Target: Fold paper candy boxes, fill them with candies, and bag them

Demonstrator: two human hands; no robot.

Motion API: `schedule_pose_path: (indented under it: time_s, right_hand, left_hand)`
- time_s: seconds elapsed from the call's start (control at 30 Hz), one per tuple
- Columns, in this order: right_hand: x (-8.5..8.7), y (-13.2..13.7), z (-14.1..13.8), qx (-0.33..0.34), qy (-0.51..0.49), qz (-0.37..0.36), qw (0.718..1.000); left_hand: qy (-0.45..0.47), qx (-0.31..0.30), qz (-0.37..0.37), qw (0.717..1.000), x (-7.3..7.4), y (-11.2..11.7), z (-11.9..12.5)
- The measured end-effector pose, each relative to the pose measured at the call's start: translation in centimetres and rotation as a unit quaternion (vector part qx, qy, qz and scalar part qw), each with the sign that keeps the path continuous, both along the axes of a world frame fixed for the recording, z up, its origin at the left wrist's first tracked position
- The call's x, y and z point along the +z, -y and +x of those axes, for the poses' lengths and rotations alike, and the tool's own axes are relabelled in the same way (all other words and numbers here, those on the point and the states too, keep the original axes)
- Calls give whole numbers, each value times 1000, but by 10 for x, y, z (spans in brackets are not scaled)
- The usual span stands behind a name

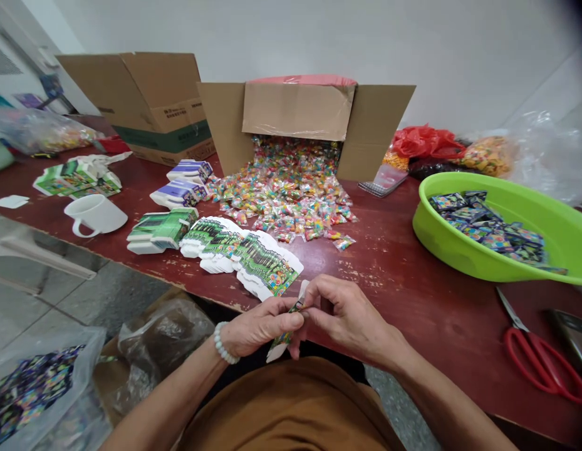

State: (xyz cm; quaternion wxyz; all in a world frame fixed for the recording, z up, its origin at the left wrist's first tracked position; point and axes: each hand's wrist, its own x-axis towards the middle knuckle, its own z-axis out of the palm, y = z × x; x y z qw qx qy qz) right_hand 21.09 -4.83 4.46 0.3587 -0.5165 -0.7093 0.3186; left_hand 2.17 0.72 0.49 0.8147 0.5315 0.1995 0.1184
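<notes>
My left hand (267, 324), with a beaded bracelet (223, 343) at the wrist, grips a small printed card box (282, 341) in front of my body. My right hand (342, 310) pinches the same box at its upper end, where a white flap (303, 289) sticks up. Fingers hide much of the box. Just beyond my left hand, fanned flat green cartons (267, 263) lie on the table. Behind them, small clear packets of colourful candy (295, 200) spill out of a cardboard box (295, 113) tipped on its side.
On the right stand a lime-green basin (460, 260) with dark packets and red-handled scissors (537, 357). A white mug (96, 214), green bundles (161, 230) and purple bundles (180, 192) are on the left. The table (389, 300) edge runs before me; a plastic-lined container (79, 376) sits below.
</notes>
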Motion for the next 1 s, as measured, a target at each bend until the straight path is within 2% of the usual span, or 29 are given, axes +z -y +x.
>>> schedule_pose_path:
  time_s: [0.1, 0.23, 0.33, 0.4, 0.47, 0.53, 0.6, 0.67, 0.77, 0.87, 1.0]
  right_hand:
    - [1, -2, 5, 58, -8, -55, 997]
    - [-5, -10, 11, 161, -90, -149, 971]
    - [-11, -17, 12, 191, -145, -188, 952]
    - [-14, -20, 11, 193, -157, -195, 949]
    - [-16, -19, 8, 132, -140, -155, 969]
    - [-19, -17, 3, 9, -103, -79, 992]
    - [-25, -14, -3, -74, -99, -40, 992]
    - [-30, -13, -9, -75, -134, -56, 987]
    - [-32, -14, -14, -80, -172, -59, 980]
    - [-28, -15, -14, -121, -153, -51, 979]
    - [-28, -17, -15, -137, -158, -44, 977]
  left_hand:
    - [-15, -22, 8, 1000, -1, -8, -1]
    - [-28, -83, -16, 996, 2, -17, 1]
    - [-28, -104, -42, 993, 5, -18, 2]
    - [-34, -93, -44, 994, 7, -17, 2]
    - [-48, -52, -28, 997, 9, -15, 0]
    - [-57, 19, -7, 998, 11, -13, 0]
    - [-55, 93, -3, 994, 10, -9, 2]
    - [-51, 150, -15, 987, 9, -4, 6]
    - [-37, 198, -9, 979, 5, 2, 13]
    - [-22, 263, 71, 962, 2, 8, 15]
    - [-33, 375, 134, 916, 1, 17, 15]
